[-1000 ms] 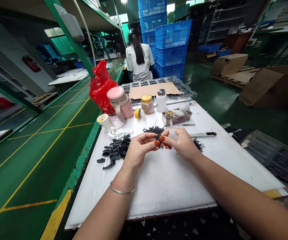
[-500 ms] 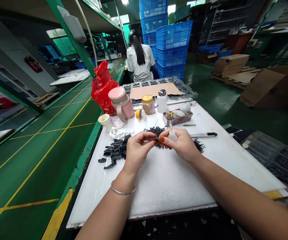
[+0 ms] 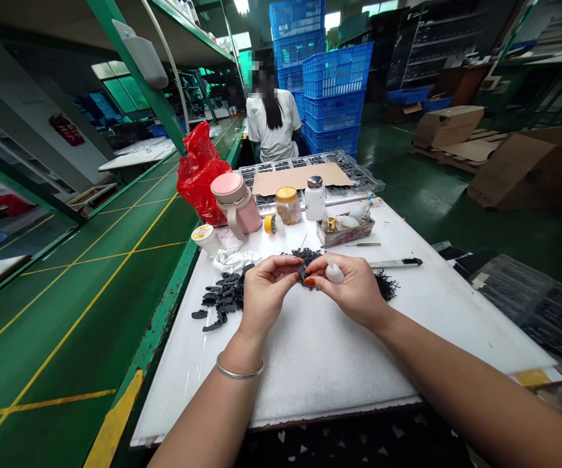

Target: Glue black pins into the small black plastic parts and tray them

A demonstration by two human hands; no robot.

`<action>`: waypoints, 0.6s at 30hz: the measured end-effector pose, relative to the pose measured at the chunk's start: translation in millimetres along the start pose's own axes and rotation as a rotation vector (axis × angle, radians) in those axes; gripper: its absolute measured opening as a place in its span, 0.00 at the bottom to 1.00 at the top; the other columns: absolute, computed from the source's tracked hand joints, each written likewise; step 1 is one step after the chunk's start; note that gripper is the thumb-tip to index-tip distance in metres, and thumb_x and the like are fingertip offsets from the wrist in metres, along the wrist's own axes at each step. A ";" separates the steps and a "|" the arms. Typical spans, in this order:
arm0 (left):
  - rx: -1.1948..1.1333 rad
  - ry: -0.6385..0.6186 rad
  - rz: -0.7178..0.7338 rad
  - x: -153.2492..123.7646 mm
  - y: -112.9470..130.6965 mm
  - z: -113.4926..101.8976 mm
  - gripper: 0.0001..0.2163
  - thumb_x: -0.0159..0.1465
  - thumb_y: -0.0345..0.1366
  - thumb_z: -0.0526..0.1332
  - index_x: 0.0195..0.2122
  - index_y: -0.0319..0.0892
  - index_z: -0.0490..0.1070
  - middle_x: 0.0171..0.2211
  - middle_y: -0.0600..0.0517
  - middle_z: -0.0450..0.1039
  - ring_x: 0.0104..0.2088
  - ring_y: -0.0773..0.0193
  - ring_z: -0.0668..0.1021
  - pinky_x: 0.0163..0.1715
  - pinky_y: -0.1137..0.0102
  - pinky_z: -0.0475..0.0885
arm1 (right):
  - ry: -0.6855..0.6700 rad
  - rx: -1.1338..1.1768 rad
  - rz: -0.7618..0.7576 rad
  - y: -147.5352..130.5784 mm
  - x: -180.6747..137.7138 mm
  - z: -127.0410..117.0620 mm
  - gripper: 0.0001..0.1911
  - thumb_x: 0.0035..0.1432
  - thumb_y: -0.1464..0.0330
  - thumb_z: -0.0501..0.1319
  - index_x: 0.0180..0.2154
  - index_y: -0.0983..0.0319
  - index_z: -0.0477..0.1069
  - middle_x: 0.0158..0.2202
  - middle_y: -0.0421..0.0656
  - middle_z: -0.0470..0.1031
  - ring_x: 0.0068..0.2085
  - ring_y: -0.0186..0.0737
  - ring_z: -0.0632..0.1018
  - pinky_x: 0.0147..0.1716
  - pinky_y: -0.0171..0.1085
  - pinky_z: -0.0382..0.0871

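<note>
My left hand pinches a small black plastic part between thumb and fingers above the white tabletop. The fingertips of my right hand are closed at the right side of that part. A small white squeeze bottle with a narrow tip is tucked in my right hand, partly hidden by its fingers. Beside my left hand lies a heap of curved black parts. Behind both hands sits a pile of tiny black pieces. Thin black sticks lie just past my right hand.
Along the back stand a pink mug, a yellow-lidded jar, a white pump bottle and a small box. A pen-like tool lies right. A green conveyor runs left. Another person sits ahead.
The black part has turned more upright between my fingertips. My right hand has rolled slightly, and the squeeze bottle in it has tilted and dropped a little.
</note>
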State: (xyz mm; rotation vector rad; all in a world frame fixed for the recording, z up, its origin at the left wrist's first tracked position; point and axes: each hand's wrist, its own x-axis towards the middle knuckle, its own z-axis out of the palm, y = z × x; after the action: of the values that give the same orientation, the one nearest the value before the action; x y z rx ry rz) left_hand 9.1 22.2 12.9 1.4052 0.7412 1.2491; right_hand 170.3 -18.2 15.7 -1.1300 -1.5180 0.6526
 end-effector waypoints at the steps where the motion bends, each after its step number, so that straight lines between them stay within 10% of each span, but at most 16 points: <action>1: -0.012 -0.006 -0.007 0.1 -0.5 -0.5 0.09 0.53 0.30 0.70 0.36 0.39 0.77 0.36 0.46 0.77 0.37 0.60 0.79 0.39 0.70 0.75 | 0.000 -0.008 -0.010 0.0 -0.5 0.3 0.05 0.53 0.67 0.67 0.33 0.61 0.76 0.29 0.39 0.78 0.30 0.36 0.76 0.31 0.33 0.68; 18: -0.080 -0.028 -0.042 1.1 -0.9 -2.0 0.10 0.52 0.31 0.70 0.35 0.38 0.77 0.38 0.46 0.77 0.38 0.59 0.79 0.40 0.68 0.76 | 0.006 -0.060 -0.046 -3.2 -0.9 0.7 0.05 0.52 0.67 0.68 0.33 0.60 0.75 0.30 0.39 0.78 0.30 0.36 0.77 0.31 0.33 0.68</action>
State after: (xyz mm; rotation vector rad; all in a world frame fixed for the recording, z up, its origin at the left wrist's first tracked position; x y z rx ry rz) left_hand 7.7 24.1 12.1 1.3329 0.6910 1.2107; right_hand 168.6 -20.2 17.9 -1.1377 -1.5632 0.5757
